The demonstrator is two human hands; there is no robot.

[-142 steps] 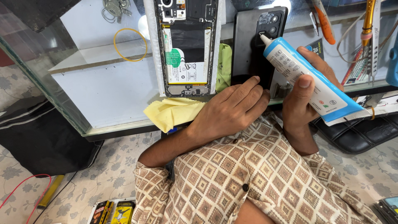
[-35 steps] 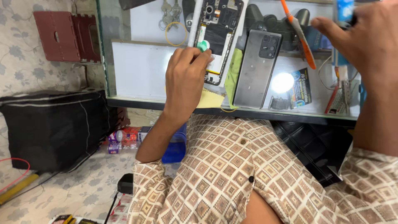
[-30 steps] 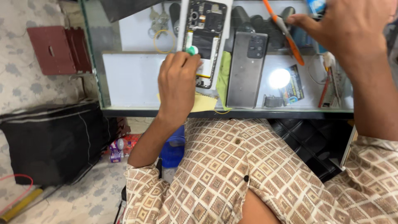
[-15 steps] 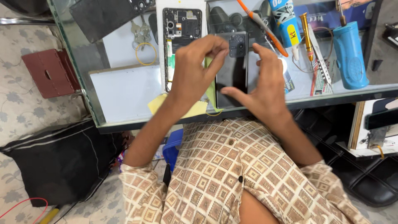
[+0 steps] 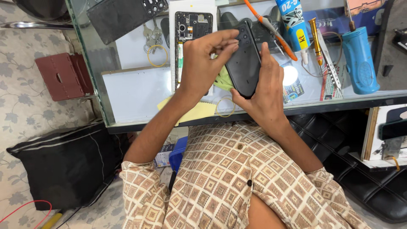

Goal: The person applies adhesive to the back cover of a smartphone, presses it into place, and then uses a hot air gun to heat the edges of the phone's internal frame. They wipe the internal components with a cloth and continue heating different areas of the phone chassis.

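A: Status of the back cover?

B: Lifted above the glass tabletop, beside the opened phone. Left hand pinches its top; right hand clasps the lower edge.

A: Advice?

B: Hold by the edges, keep it level.

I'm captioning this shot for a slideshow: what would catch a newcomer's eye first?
Both hands, left hand and right hand, hold a dark grey plastic phone back cover above the glass counter. Behind it lies an opened black phone; a blue cylinder stands far right.
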